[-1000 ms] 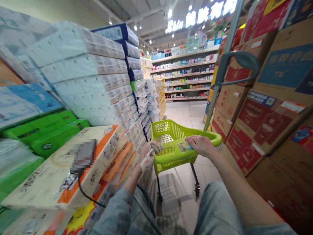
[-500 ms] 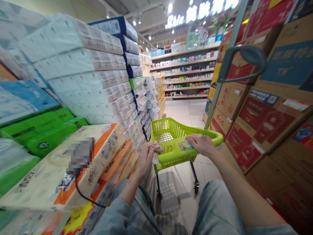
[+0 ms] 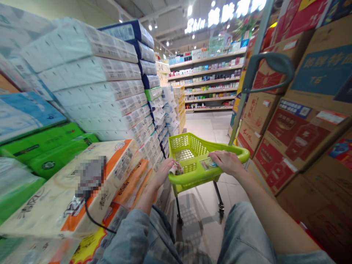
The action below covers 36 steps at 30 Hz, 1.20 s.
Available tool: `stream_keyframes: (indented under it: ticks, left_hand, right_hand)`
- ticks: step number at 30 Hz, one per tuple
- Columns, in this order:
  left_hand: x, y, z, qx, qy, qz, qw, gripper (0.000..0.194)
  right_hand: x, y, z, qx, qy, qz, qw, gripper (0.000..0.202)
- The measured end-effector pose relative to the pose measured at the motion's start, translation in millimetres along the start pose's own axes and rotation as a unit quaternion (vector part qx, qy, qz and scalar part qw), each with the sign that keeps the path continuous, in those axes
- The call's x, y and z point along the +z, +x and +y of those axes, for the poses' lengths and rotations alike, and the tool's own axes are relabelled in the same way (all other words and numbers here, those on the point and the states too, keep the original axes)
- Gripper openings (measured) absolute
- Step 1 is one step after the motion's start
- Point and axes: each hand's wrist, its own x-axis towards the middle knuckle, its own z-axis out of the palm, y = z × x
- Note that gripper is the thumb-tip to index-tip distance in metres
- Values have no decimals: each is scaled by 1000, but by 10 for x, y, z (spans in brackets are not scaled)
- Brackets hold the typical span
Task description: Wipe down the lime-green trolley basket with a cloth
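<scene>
Cloth [image 3: 179, 169] held by left hand [image 3: 164, 171] at left end of cart [image 3: 189, 179] handle; handle clasped by right hand [image 3: 227, 162]. Cart stood between packs [image 3: 110, 69] and cartons [image 3: 297, 128]. For any cloth shift, steady cart judged needed.

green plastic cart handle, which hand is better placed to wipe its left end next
Probably left: the left hand holds crumpled, patterned white cloth at that end; the right hand rests farther along the handle.

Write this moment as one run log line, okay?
left hand: holding bunched cloth at green shopping cart | right hand: resting on green shopping cart
</scene>
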Motion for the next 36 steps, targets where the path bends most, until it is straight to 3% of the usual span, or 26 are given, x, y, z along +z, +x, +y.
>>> stream_keyframes:
  ticks: [7,12,14,18,24,27,31,36]
  left_hand:
    - [284,-338,-94,24,-35,186,982,32]
    - [419,-608,-66,104,29,278,954,21]
    - [421,-723,-27,132,44,273,952,19]
    - [314,-846,88,174,65,204,961,24]
    - [268,-664,243,184,155,149,959,18]
    - [362,-592,277,192,250,136,939,9]
    - [462,-595,306,197,371,124,899,46]
    - [588,-606,375,205,480,119,845,44]
  right_hand:
    - [-9,-30,-11,37,-25,-5,999,50]
    - [-9,-36,-11,36,-21,2,999,52]
    - [-8,-32,-13,33,-20,1,999,52]
    - [-7,-21,-14,30,-19,-1,999,53]
    - [-14,-18,-10,27,-22,-8,999,54]
    - [-14,-14,1,28,-26,-9,999,54]
    - [-3,3,32,29,-31,-11,999,55]
    - [7,30,63,28,-36,-10,999,53]
